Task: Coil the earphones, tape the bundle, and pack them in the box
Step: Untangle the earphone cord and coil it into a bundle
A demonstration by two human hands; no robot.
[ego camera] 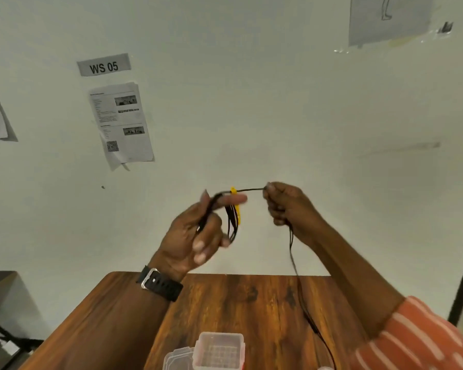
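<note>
Hands raised above the table: left hand grips coiled earphones with a yellow tag, right hand pinches the cord's taut end.

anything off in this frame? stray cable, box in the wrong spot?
Nothing damaged or spilled. The left hand holds the coiled black cable, with a yellow strip on it. The right hand pinches the uncoiled tail, which trails across the table. The clear plastic box sits upright.

Black wristwatch, orange white-striped sleeve
</note>
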